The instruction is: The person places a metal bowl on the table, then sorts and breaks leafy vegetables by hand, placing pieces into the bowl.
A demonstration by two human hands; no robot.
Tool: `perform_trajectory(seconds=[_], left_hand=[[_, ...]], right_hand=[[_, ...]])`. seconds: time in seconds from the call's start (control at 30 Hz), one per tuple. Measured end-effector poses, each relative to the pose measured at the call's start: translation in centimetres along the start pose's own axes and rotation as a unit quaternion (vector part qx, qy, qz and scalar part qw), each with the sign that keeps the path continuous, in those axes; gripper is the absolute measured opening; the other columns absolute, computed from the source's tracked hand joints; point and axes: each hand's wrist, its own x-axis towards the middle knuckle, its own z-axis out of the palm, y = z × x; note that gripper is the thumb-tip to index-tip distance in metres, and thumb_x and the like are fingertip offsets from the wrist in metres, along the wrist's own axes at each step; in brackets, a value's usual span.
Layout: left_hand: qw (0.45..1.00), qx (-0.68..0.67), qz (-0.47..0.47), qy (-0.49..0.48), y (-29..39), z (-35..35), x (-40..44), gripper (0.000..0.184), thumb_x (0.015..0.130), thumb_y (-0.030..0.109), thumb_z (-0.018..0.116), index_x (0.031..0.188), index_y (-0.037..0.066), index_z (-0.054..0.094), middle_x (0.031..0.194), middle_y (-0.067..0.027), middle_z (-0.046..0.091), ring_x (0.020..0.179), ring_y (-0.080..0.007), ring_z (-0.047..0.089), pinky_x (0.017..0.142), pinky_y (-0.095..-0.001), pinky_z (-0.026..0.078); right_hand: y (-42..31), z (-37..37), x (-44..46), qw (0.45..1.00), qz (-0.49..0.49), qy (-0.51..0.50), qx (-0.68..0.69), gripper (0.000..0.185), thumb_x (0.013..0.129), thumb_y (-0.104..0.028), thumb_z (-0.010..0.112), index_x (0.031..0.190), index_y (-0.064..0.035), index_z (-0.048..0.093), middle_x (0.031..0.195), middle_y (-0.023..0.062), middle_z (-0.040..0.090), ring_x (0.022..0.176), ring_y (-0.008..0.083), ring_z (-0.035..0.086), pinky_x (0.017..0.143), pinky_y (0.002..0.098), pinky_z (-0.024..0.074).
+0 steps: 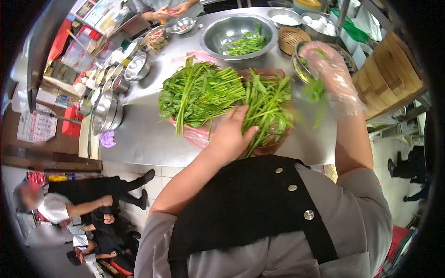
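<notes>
A big pile of long-stemmed leafy greens (204, 95) lies on a pink plastic bag (197, 135) on the steel table. Bare, my left hand (232, 134) rests on the near side of a second bunch of stalks (269, 106), its fingers spread. My right hand (330, 69) wears a clear plastic glove and is beside a metal bowl (296, 65) at the table's right. A sprig of green leaves (316, 91) hangs below its closed fingers, blurred by motion. The fingertips are partly hidden by the glove.
A large steel bowl (211, 39) with cut greens stands behind the pile. Eggs (320, 24), a round woven mat (292, 41) and bamboo steamers (389, 74) are at right. Stacked bowls (106, 111) stand at left. Another person's hands (174, 11) work across the table.
</notes>
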Motion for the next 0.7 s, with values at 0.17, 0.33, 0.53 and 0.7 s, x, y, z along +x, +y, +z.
perform_trajectory(seconds=[0.17,0.33,0.53,0.7], left_hand=[[0.996,0.029,-0.044,0.075,-4.0,-2.6,-0.1,0.033,0.092,0.021,0.071,0.119,0.002,0.068,0.118,-0.0238,0.066,0.108,-0.0396,0.064,0.096,-0.0436,0.051],[0.957,0.088,-0.165,0.22,-11.8,-6.6,2.6,0.023,0.092,0.021,0.067,0.1,0.0,0.074,0.097,-0.0204,0.07,0.093,-0.0377,0.067,0.084,-0.0444,0.053],[0.963,0.079,-0.227,0.125,-16.1,-6.4,3.5,0.023,0.088,0.022,0.067,0.102,0.005,0.076,0.094,-0.0212,0.069,0.089,-0.0382,0.067,0.082,-0.0454,0.054],[0.964,0.072,-0.216,0.135,-15.2,-7.0,2.9,0.024,0.091,0.023,0.066,0.104,0.007,0.076,0.096,-0.0207,0.071,0.089,-0.0368,0.068,0.081,-0.0439,0.054]], right_hand=[[1.7,-2.1,-1.8,0.998,0.036,0.033,-0.033,0.015,0.099,-0.023,0.062,0.101,-0.0087,0.068,0.08,-0.0087,0.052,0.071,0.0022,0.04,0.064,0.0205,0.0314],[3.3,-3.3,-1.9,0.997,0.061,0.043,0.014,0.014,0.1,-0.018,0.06,0.102,-0.0076,0.069,0.081,-0.0093,0.054,0.066,0.0011,0.038,0.06,0.0184,0.0289],[2.8,-0.3,-1.6,0.999,0.006,0.042,-0.016,0.012,0.1,-0.018,0.061,0.098,-0.0095,0.068,0.08,-0.009,0.053,0.068,0.0017,0.04,0.063,0.0198,0.0321],[1.8,-0.4,-1.8,0.999,0.029,0.011,-0.023,0.011,0.1,-0.018,0.06,0.096,-0.0102,0.068,0.078,-0.0095,0.051,0.069,0.002,0.039,0.062,0.0204,0.0316]])
